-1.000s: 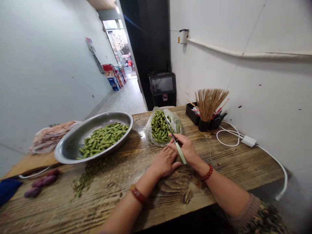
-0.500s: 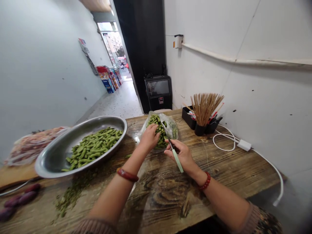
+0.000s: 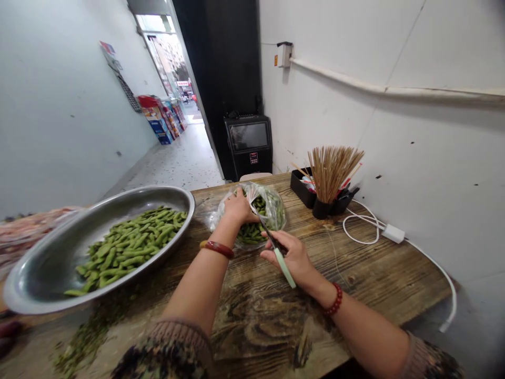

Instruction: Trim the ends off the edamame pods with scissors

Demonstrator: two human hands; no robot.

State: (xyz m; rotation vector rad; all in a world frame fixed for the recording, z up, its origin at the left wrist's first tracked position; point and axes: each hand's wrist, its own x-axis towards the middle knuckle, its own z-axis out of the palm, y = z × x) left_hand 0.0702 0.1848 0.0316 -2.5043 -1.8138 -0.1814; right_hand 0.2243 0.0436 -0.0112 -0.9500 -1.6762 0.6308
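A clear plastic bag [image 3: 276, 205] of green edamame pods [image 3: 252, 231] sits near the table's far edge. My left hand [image 3: 240, 209] lies over the bag's left side, its fingers closed on the bunched plastic at the opening; the fingertips are partly hidden. In my right hand [image 3: 294, 255] is a pair of scissors [image 3: 283, 266] with a pale green handle. Their dark blades point up and left into the bag's opening, close to my left thumb. To the left, a large steel basin [image 3: 47, 263] holds a heap of loose edamame pods [image 3: 134, 242].
Green trimmings [image 3: 87, 337] are scattered on the wooden table [image 3: 252, 316] below the basin. A black holder [image 3: 302, 189] with wooden skewers [image 3: 333, 171] stands at the back right, beside a white cable [image 3: 430, 258]. Bagged meat [image 3: 31, 226] lies behind the basin.
My left hand has moved from among the pods up to the bag's opening and closed on the plastic. The scissors stay in my right hand. The view has shifted slightly.
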